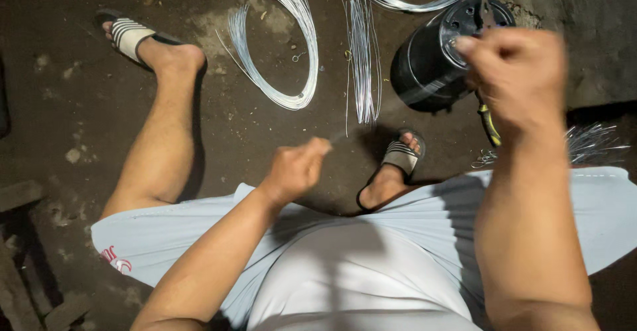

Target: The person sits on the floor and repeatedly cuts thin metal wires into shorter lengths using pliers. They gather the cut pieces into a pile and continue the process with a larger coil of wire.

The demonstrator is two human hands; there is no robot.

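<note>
Both fists clench a thin, blurred steel wire (391, 109): left hand (295, 168) near the black drum (424, 66), right hand (521, 72) above it.

dirt floor (79, 105) | wire loop (279, 46) | straight wires (363, 59) | black can (431, 66)
</note>
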